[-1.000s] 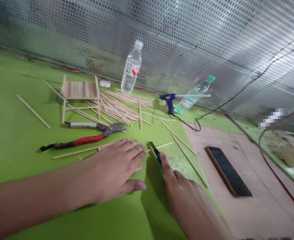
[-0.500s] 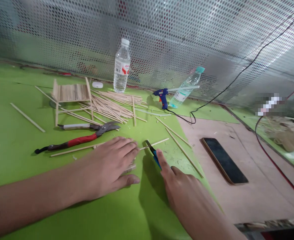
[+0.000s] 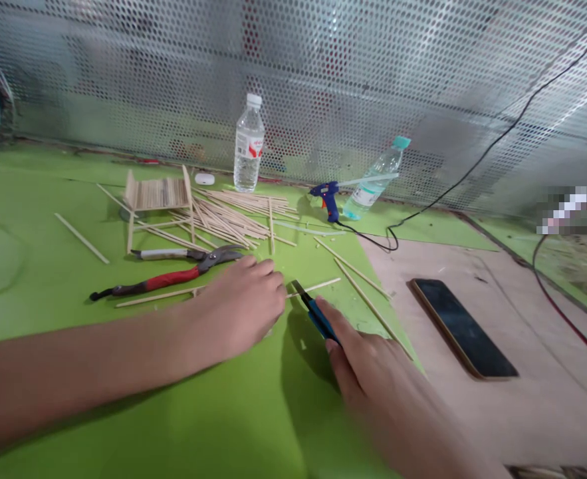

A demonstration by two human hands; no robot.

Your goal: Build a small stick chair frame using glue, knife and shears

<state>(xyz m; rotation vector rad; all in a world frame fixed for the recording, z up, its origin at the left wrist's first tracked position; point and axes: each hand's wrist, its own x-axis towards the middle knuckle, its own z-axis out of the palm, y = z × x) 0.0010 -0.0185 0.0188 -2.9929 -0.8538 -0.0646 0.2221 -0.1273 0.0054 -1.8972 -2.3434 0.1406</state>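
Note:
My left hand (image 3: 243,303) is closed over a thin wooden stick (image 3: 318,287), whose right end sticks out past my fingers. My right hand (image 3: 367,359) grips a blue utility knife (image 3: 318,318), forefinger along its top. The dark blade lies across the stick, just right of my left knuckles; how deep it bites cannot be seen. Behind my left hand lie pruning shears (image 3: 193,269) with one red and one white handle. A small chair-like frame of sticks (image 3: 159,194) stands at the back left, beside a pile of loose sticks (image 3: 233,219).
A blue hot glue gun (image 3: 328,199) leans by a tilted green-capped bottle (image 3: 377,176); its black cord runs right. An upright water bottle (image 3: 248,143) and a white earbud case (image 3: 205,179) stand near the perforated metal screen (image 3: 303,73). A phone (image 3: 463,326) lies on the right.
My left fingers have curled in from lying flatter, with the thumb now tucked out of sight. My right thumb now shows against the knife. The view has shifted slightly.

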